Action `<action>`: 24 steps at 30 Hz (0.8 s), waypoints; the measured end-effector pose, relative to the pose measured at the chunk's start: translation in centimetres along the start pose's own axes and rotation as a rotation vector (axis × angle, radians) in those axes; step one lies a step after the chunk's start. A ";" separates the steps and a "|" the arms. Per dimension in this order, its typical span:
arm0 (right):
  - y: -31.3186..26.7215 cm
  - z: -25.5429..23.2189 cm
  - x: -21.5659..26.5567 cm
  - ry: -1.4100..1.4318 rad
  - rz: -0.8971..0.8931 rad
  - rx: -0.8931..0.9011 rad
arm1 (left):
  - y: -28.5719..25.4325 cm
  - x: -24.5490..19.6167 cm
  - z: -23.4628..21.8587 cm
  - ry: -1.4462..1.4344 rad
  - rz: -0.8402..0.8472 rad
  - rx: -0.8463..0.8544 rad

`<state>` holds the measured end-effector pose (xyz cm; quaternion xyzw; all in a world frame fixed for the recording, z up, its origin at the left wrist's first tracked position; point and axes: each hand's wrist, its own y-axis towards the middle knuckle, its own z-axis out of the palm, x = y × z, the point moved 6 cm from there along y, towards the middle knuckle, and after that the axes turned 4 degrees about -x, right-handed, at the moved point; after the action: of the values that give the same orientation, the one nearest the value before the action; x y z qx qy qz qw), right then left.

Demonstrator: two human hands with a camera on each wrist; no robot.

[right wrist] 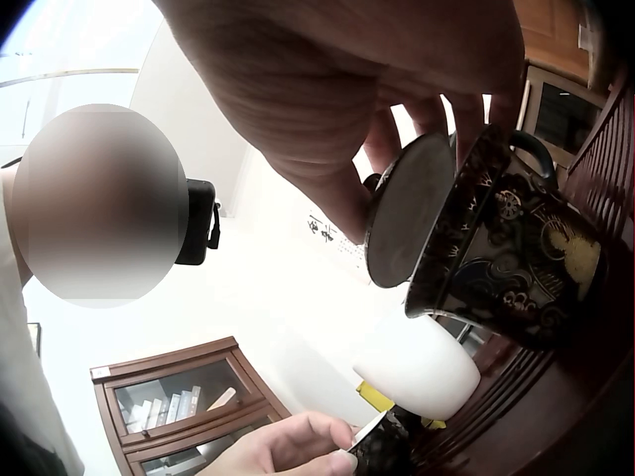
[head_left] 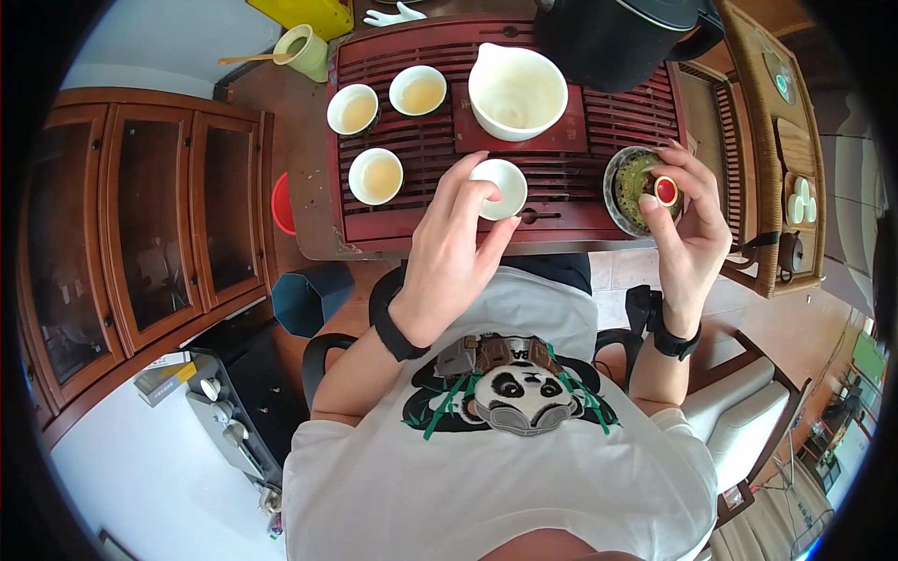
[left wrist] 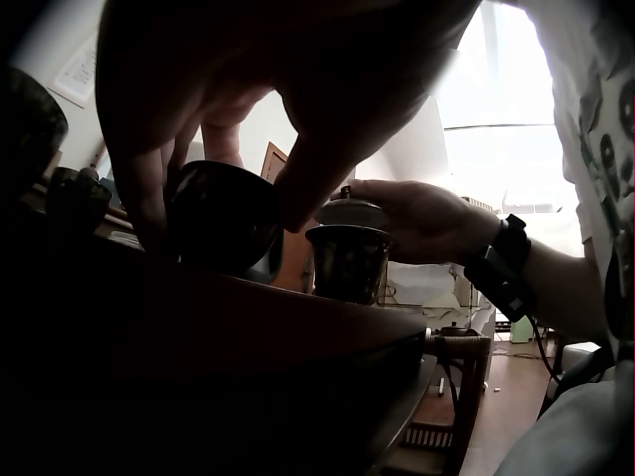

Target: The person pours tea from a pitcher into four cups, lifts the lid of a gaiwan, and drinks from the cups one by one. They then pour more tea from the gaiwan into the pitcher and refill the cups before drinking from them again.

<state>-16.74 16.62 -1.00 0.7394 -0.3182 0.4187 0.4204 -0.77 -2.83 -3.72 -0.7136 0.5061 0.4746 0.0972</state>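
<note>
Thumb and fingers of the left hand (head_left: 454,248) grip a small cup (head_left: 505,190), white inside and dark outside, at the tray's front edge; no tea shows in it. The right hand (head_left: 690,234) pinches the knob of a patterned lid (head_left: 639,201) over the tray's right end. In the right wrist view the lid (right wrist: 409,213) stands off the rim of a dark patterned lidded cup (right wrist: 511,258), leaving a gap. That same cup (left wrist: 347,266) is beside the gripped cup (left wrist: 223,216) in the left wrist view.
Three cups of pale tea (head_left: 378,178) stand on the left of the slatted red tray (head_left: 421,222). A white pitcher (head_left: 517,92) is behind the left hand, with a black kettle (head_left: 613,42) at the back right. A wicker shelf (head_left: 781,178) borders the right side.
</note>
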 end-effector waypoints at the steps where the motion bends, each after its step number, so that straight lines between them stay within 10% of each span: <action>1: 0.0 0.0 0.0 -0.005 -0.001 0.001 | 0.0 0.1 0.0 -0.011 -0.032 -0.001; 24: 0.0 0.0 0.0 -0.014 -0.006 0.003 | -0.3 -0.5 -1.5 0.102 0.141 -0.129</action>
<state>-16.70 16.62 -0.97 0.7439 -0.3182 0.4128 0.4183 0.32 -3.26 -2.66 -0.7041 0.5278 0.4750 -0.0086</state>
